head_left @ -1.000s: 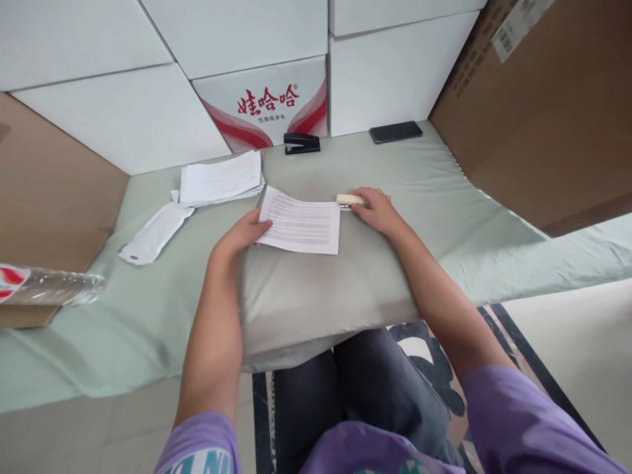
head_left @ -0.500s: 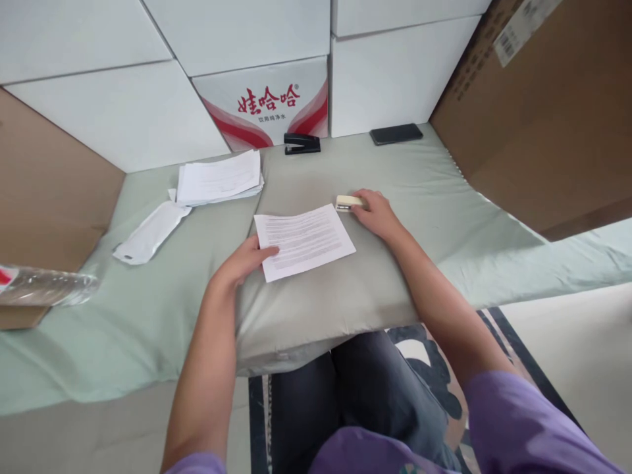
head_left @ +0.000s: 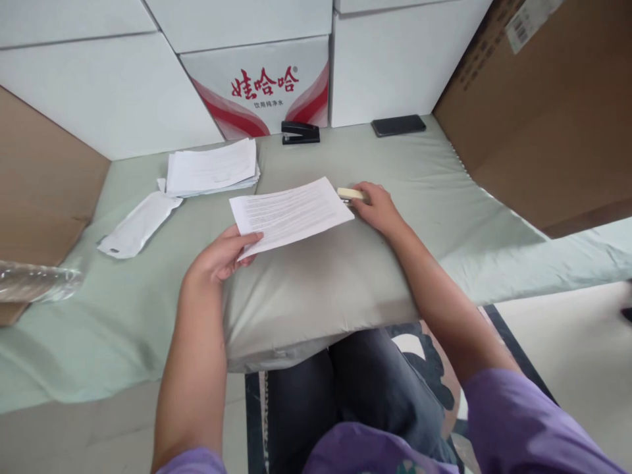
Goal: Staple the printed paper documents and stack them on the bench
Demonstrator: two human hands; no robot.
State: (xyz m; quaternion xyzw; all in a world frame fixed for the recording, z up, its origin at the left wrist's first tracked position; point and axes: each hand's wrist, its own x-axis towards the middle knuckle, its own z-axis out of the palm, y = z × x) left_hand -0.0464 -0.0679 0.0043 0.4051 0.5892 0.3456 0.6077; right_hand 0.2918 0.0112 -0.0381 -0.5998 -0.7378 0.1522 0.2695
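Observation:
My left hand (head_left: 231,253) pinches the left edge of a printed sheet of paper (head_left: 291,214), thumb on top and fingers underneath. The sheet is lifted off the cloth and tilted, its near side raised. To its right, my right hand (head_left: 378,205) grips a cream-coloured stapler (head_left: 351,193) close to the table surface. The stapler's front end is at the sheet's right edge, partly behind it; I cannot tell whether they touch.
A stack of printed papers (head_left: 212,168) lies at the back left, beside a white plastic pouch (head_left: 141,225). A black stapler (head_left: 300,133) and a dark phone (head_left: 398,126) lie by the white boxes (head_left: 385,72). A plastic bottle (head_left: 37,282) lies far left; a cardboard box (head_left: 538,125) stands right.
My left hand has raised the sheet from the cloth and shifted left with it. My right hand still grips the cream stapler at nearly the same place. The view has shifted slightly.

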